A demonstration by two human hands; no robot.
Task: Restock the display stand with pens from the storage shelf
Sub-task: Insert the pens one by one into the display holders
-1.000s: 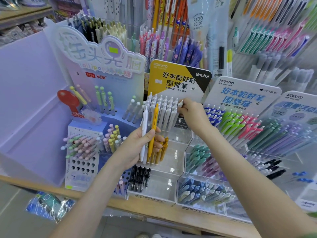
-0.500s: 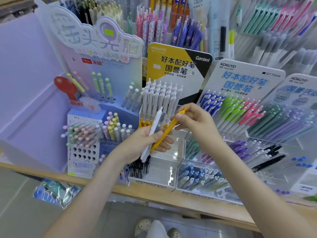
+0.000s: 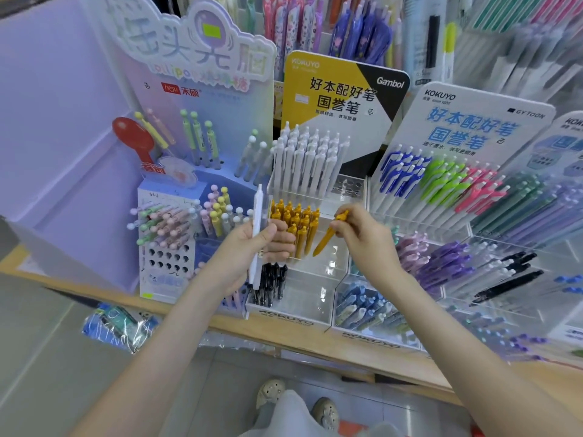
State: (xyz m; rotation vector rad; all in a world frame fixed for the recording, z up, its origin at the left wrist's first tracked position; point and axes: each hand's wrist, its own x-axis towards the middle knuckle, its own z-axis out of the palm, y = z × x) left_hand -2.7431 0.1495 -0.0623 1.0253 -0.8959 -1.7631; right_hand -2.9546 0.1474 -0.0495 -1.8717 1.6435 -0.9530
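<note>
Your left hand (image 3: 252, 249) grips a slim white plastic pen (image 3: 257, 216) upright, fingers curled round its barrel, at the left edge of the clear acrylic tiered display stand (image 3: 287, 317) with the yellow-and-black header card. Your right hand (image 3: 362, 241) pinches a mustard-yellow click pen (image 3: 326, 238) near its clip end, tip slanting down and left, over the stand's middle tier, just right of the matching yellow pens (image 3: 295, 220) standing there (white pens (image 3: 309, 159) fill the stand's back tier, black pens (image 3: 269, 285) its front left corner). The two held pens are apart
</note>
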